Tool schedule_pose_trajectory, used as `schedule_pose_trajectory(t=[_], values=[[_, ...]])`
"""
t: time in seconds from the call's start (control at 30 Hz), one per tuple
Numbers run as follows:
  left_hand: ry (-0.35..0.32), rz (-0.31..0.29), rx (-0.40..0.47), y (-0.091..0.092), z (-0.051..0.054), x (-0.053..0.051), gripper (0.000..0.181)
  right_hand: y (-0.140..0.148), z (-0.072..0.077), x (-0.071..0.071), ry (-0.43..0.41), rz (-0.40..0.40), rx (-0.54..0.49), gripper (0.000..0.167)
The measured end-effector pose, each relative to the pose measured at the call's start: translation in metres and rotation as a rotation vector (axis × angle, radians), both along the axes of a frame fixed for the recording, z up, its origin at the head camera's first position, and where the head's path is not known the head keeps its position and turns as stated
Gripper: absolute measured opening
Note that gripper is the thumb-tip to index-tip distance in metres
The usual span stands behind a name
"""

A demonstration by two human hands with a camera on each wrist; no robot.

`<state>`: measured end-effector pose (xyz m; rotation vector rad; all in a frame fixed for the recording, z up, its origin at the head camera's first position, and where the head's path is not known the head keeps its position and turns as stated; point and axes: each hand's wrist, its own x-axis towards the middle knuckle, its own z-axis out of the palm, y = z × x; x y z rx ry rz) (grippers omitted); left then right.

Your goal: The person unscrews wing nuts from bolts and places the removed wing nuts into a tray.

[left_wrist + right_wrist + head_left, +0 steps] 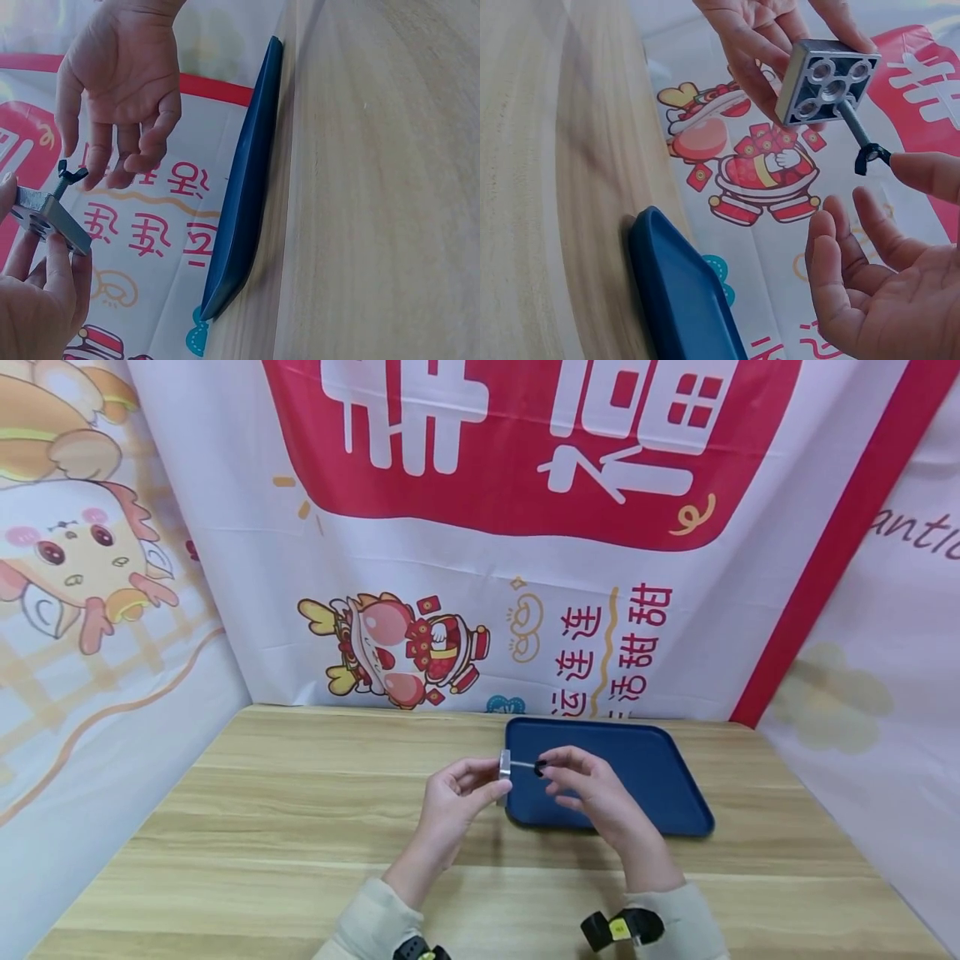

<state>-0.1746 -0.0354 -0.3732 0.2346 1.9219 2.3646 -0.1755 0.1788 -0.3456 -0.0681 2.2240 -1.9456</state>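
Note:
My left hand (456, 800) holds a square silver metal block (793, 84) by its edges, thumb on one side and fingers on the other. Several round holes show on the block's face in the right wrist view. A threaded wing bolt (855, 124) sticks out of that face, with black wings at its outer end. Beside those wings is my right hand (600, 789). Its thumb tip touches or nearly touches one wing, while the other fingers are loosely spread and apart from it. How deep the bolt sits in the block is hidden.
A dark blue tray (637, 777) with a raised rim lies on the wooden table (300, 827), behind and below my hands. Printed cloth (525, 552) hangs along the table's back edge, with more cloth at both sides. Each wrist wears a black strap.

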Motion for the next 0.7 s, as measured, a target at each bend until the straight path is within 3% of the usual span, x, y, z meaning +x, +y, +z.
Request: schedule_pose_trajectory(t=[0.43,0.7], values=[[0.011,0.040,-0.006,0.000,-0.003,-0.003,0.038,-0.012,0.006,-0.001,-0.028,-0.037,-0.071,0.036],[0.013,0.031,-0.018,0.003,-0.006,-0.008,0.040,-0.023,0.006,-0.006,-0.050,-0.132,-0.137,0.035]])
